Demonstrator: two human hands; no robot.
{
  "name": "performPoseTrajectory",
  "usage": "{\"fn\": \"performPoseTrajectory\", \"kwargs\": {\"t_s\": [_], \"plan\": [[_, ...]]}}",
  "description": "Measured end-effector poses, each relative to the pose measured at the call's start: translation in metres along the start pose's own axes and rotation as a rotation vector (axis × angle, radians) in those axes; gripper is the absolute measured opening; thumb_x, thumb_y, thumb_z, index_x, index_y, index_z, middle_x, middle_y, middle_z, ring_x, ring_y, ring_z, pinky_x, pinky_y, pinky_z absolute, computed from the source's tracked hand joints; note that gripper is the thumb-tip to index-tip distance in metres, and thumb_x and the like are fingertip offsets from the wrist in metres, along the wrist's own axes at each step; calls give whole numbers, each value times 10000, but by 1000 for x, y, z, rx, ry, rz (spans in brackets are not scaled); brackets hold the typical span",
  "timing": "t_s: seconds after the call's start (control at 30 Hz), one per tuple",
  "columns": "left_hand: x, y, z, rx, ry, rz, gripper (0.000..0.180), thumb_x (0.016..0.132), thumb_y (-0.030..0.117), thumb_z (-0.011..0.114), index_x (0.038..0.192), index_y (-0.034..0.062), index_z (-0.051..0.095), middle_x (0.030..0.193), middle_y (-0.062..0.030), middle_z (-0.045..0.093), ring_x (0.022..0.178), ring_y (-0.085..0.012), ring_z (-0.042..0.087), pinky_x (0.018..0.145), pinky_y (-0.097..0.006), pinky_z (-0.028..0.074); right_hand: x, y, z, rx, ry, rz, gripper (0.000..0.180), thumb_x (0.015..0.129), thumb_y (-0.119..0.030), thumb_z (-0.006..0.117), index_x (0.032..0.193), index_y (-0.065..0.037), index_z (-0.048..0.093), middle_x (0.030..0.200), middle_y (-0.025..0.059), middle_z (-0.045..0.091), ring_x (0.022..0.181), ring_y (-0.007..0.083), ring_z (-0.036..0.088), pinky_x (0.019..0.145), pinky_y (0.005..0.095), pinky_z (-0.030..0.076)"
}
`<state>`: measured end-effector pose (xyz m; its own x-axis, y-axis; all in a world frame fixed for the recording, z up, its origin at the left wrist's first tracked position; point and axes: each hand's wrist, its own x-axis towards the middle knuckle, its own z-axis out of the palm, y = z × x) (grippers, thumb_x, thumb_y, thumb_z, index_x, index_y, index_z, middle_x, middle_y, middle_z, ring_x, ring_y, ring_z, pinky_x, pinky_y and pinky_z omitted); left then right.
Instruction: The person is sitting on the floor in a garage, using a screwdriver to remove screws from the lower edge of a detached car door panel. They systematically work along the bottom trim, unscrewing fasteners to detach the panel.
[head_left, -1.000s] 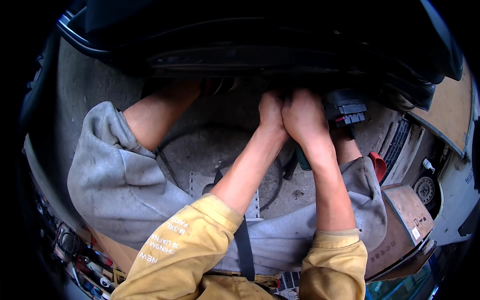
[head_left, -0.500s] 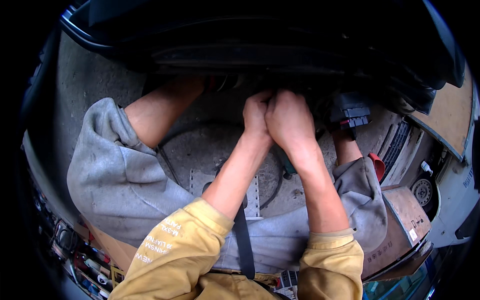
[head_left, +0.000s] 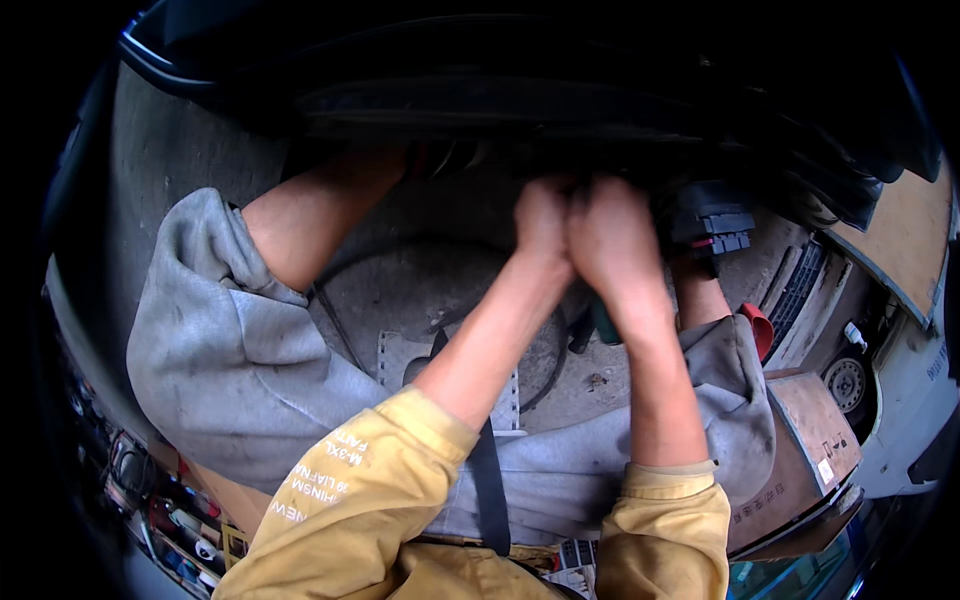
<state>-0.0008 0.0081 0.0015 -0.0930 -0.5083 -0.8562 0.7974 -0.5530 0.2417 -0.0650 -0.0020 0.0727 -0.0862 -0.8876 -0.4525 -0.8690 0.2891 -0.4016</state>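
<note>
My left hand and my right hand are side by side and touching, in front of the lower edge of a dark vehicle panel. Both look closed, with the fingers curled away from me toward the panel's shadowed underside. Whatever they grip is hidden behind the knuckles, and the right hand is slightly blurred. Partly covered by my right forearm, a dark green object with a black end lies on the floor. A black plastic part with ribbed blocks is to the right of my right hand, by my foot.
A black cable curves over the concrete floor between my legs, near a pale perforated plate. On the right are a red object, a brown cardboard box and a grille-like panel. Tools and parts crowd the lower left.
Both hands have shifted a little to the right together along the panel, still closed. More of the dark green object shows beside my right forearm.
</note>
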Motion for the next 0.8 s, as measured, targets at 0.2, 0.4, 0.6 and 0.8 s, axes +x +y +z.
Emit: {"fn": "performPoseTrajectory", "kwargs": {"t_s": [0.2,0.4,0.6,0.8], "plan": [[-7,16,-13,79,-123,18,264,969,129,473,956,-5,701,959,-109,687,910,-177,628,816,-312,494,1,-12,12,36,-27,80,217,874,-132,519,846,33,657,811,289,667,772,449,673,720,510,557],[-3,-5,5,96,-29,0,190,930,133,554,970,0,683,989,-125,672,938,-193,615,846,-333,484,-2,9,-3,-33,44,-58,228,882,-141,518,824,34,653,752,260,659,726,440,664,663,512,548],[-13,8,-20,3,-115,-105,227,959,131,522,1096,-4,644,1088,-137,670,1026,-215,621,889,-339,500,-16,-5,22,84,-1,159,238,927,-167,502,959,27,635,834,304,663,821,485,658,733,542,543],[36,39,-24,-369,-372,-66,170,885,42,570,1015,5,673,1051,-149,682,944,-253,650,847,-372,523,-53,5,14,296,97,237,243,986,-185,487,1024,23,606,794,314,633,812,503,626,689,556,494]]}}
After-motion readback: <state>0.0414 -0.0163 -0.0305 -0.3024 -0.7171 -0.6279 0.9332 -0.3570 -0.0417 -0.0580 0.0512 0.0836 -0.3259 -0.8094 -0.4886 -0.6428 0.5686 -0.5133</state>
